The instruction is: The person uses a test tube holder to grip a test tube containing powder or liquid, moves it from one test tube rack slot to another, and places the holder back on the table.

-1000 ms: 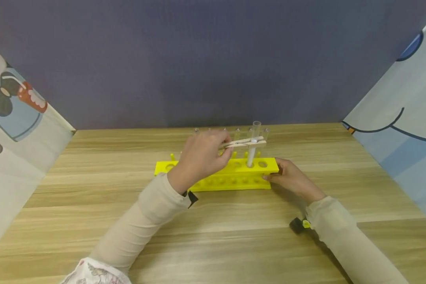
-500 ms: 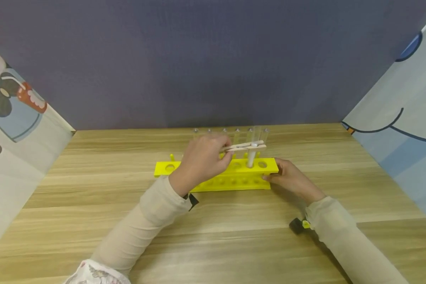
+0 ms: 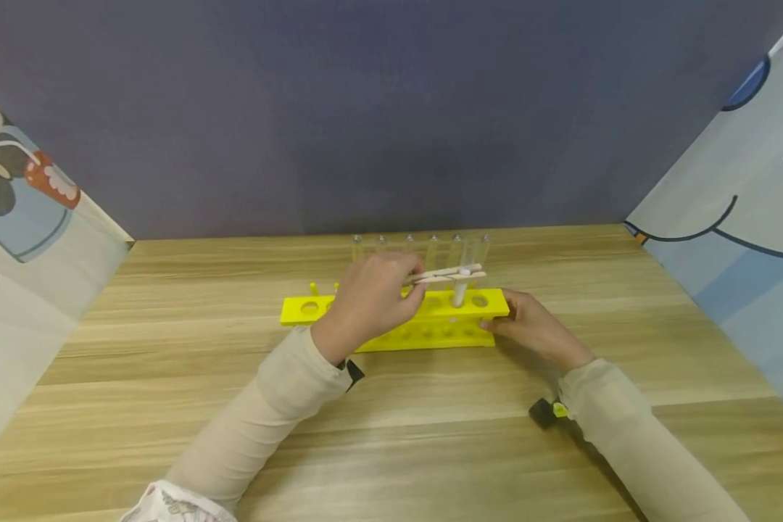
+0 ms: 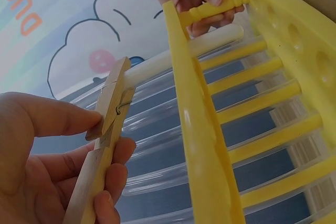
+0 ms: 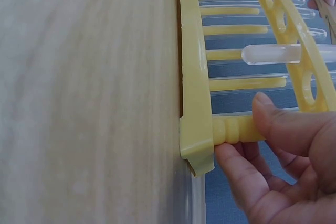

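Note:
My left hand [image 3: 375, 297] pinches a wooden test tube clamp [image 4: 113, 108] between thumb and fingers. Its jaws close round the upper part of a clear test tube [image 5: 270, 54] with white contents. That tube passes through a hole near the right end of the yellow test tube rack [image 3: 293, 312]; in the right wrist view, its rounded tip hangs above the rack's base. With thumb and fingers curled round the end post [image 5: 236, 128], my right hand [image 3: 538, 326] grips the rack's right end. Part of the rack's left half is hidden behind my left hand.
Several clear test tubes [image 3: 433, 250] stand upside down on the pegs along the rack's back. The rack rests on a wood-grain table [image 3: 391, 435], with a dark panel [image 3: 391, 116] behind it. Walls printed with cartoons flank both sides.
My left hand has moved down slightly, and the clamp and the white-filled test tube have sunk lower into the rack hole. My right hand keeps its grip on the rack's end.

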A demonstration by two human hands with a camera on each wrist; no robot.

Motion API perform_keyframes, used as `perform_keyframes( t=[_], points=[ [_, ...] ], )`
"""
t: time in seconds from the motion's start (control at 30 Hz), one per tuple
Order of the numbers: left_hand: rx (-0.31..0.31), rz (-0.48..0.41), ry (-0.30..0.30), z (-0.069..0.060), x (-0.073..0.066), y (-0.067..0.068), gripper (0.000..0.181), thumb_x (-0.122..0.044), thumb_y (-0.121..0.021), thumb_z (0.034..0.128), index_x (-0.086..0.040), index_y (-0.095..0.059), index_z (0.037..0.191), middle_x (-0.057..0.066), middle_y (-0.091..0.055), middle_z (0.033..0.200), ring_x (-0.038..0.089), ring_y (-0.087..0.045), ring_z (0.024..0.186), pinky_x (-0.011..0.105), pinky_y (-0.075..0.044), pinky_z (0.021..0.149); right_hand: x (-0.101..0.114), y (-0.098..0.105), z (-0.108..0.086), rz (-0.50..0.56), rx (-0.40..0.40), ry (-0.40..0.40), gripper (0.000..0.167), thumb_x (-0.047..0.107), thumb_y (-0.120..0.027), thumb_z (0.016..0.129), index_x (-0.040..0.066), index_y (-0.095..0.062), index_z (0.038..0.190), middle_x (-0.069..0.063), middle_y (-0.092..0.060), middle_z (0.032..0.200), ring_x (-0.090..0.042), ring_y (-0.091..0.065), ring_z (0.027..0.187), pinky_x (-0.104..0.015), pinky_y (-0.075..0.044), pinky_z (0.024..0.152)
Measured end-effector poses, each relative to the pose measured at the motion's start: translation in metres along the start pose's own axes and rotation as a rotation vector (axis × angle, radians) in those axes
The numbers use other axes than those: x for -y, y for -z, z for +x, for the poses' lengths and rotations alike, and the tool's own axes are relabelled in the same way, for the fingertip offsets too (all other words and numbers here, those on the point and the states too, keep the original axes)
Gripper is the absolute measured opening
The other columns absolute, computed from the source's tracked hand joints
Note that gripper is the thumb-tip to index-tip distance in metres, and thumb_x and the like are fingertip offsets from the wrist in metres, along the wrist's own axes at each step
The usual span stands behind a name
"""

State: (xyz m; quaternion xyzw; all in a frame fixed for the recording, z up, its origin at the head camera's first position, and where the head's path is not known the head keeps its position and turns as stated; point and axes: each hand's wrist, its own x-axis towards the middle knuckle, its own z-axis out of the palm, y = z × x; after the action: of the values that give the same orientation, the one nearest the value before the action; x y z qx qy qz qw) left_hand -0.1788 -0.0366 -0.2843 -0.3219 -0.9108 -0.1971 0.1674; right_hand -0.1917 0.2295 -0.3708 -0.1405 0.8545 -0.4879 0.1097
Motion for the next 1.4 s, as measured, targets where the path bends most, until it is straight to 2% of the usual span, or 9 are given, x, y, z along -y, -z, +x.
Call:
perform_keyframes(
  t=[0.3, 0.77, 1.4],
  points=[
    [0.012, 0.031, -0.001, -0.001, 0.0, -0.004, 0.011, -0.02, -0.061, 0.0868, -0.012, -0.067, 0.091, 0.0, -0.067, 0.083, 0.011, -0.049, 0.058, 0.022, -0.033, 0.043, -0.001, -0.001, 0.001, 0.004, -0.014, 0.024, 0.036, 0.002, -0.063, 0.086, -0.003, -0.056, 0.121, -0.018, -0.059, 0.117, -0.026, -0.058, 0.104, -0.027, -0.048, 0.087],
    [0.034, 0.029, -0.022, -0.003, 0.001, -0.011, 0.008, -0.015, -0.063, 0.0858, -0.009, -0.066, 0.091, 0.0, -0.066, 0.083, 0.011, -0.05, 0.059, 0.023, -0.039, 0.048, 0.002, 0.0, -0.001, 0.013, -0.022, 0.026, 0.035, 0.002, -0.064, 0.086, -0.005, -0.056, 0.119, -0.018, -0.06, 0.116, -0.026, -0.058, 0.104, -0.024, -0.046, 0.087],
    [0.067, 0.034, -0.011, -0.003, 0.001, -0.018, 0.006, -0.013, -0.065, 0.0864, -0.009, -0.065, 0.09, 0.001, -0.066, 0.085, 0.013, -0.056, 0.066, 0.025, -0.045, 0.053, 0.002, 0.001, -0.002, 0.008, -0.015, 0.008, 0.036, 0.004, -0.063, 0.087, -0.005, -0.055, 0.121, -0.018, -0.06, 0.117, -0.026, -0.057, 0.106, -0.029, -0.045, 0.09]
  ],
)
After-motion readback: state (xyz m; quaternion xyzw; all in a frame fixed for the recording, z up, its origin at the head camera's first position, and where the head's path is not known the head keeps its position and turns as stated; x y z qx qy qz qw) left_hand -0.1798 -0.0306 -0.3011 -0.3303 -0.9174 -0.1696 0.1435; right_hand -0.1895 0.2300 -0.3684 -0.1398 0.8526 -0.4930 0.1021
